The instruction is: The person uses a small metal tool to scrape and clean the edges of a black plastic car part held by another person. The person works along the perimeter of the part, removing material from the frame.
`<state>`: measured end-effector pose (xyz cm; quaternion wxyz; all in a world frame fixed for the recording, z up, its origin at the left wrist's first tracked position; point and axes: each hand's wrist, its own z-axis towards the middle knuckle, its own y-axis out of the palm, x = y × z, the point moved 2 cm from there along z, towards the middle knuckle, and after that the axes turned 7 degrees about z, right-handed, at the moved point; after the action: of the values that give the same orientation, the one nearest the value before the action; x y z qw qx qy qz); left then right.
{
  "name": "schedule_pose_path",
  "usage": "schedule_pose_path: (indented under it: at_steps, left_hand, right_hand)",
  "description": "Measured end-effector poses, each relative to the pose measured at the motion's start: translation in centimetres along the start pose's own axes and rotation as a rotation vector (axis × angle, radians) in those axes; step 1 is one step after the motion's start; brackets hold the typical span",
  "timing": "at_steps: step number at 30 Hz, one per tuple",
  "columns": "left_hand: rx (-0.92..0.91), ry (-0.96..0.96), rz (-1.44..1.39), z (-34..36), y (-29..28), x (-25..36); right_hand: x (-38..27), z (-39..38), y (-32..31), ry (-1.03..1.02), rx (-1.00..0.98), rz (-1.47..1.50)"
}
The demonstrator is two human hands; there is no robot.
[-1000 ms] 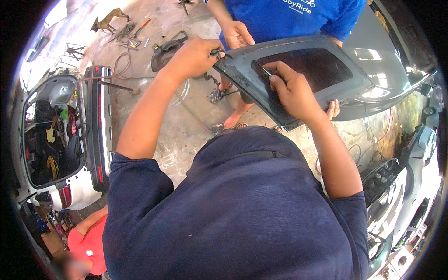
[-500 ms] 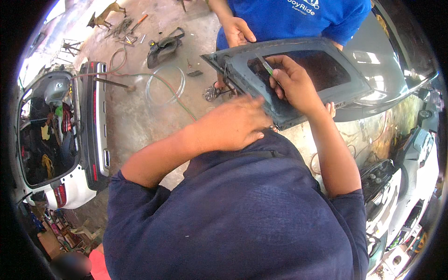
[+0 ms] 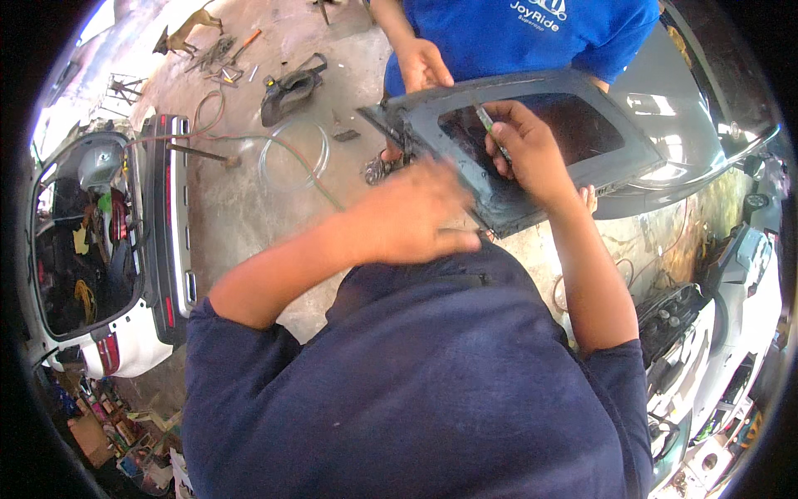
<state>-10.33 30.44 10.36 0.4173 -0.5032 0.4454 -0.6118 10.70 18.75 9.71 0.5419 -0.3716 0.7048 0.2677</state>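
Observation:
A car side window [image 3: 573, 87] with dark glass and a wide grey-black border lies tilted in front of me. My right hand [image 3: 532, 154] is closed around a slim utility knife [image 3: 485, 119] with a green part, held over the dark pane. My left hand [image 3: 420, 212] is beside the window's near left edge, palm down. Its thumb stands apart, and its fingers are stretched out but smeared by motion. A co-worker's hand [image 3: 424, 65] is at the far edge. Fingertips [image 3: 588, 198], seemingly the co-worker's, show at the near right edge.
A co-worker in a blue shirt [image 3: 499, 41] stands opposite, beside a grey car body [image 3: 648, 108]. A white car [image 3: 133, 353] with its rear opening exposed is at left. On the floor lie a coiled clear hose [image 3: 324, 154], a black part [image 3: 291, 91] and tools. A dog [image 3: 193, 33] stands far left.
My left hand has drawn slightly back from the window's edge, its thumb stretching out. The knife in my right hand has shifted slightly nearer me. The red-clad person at lower left has left view.

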Motion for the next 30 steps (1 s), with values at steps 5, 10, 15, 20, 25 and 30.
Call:
schedule_pose_path:
  at_steps: [5, 10, 15, 20, 25, 30]
  left_hand:
    - [0.032, -0.179, -0.124, 2.5, -3.0, -2.6]
    - [-0.232, 0.031, -0.367, 3.1, -1.2, 1.5]
    - [0.12, -0.282, -0.437, 2.6, -3.6, -1.1]
    - [0.51, -0.502, 0.14, 1.0, -2.3, -9.9]
    - [0.281, -0.526, 0.077, 1.1, 0.2, -14.7]
    - [0.426, -0.543, -0.004, 0.2, 0.9, -15.6]
  right_hand:
    - [-0.1, -0.5, 0.0, -0.032, 0.015, 0.02]
    - [0.7, -0.2, -0.1, -0.036, 0.007, -0.055]
    - [0.9, -0.1, -0.4, -0.019, 0.012, 0.047]
    - [0.9, -0.6, -0.4, -0.029, 0.013, 0.086]
    - [1.2, -0.7, -0.5, -0.065, 0.036, -0.036]
    - [4.2, 1.6, -0.4, -0.619, 0.171, -0.613]
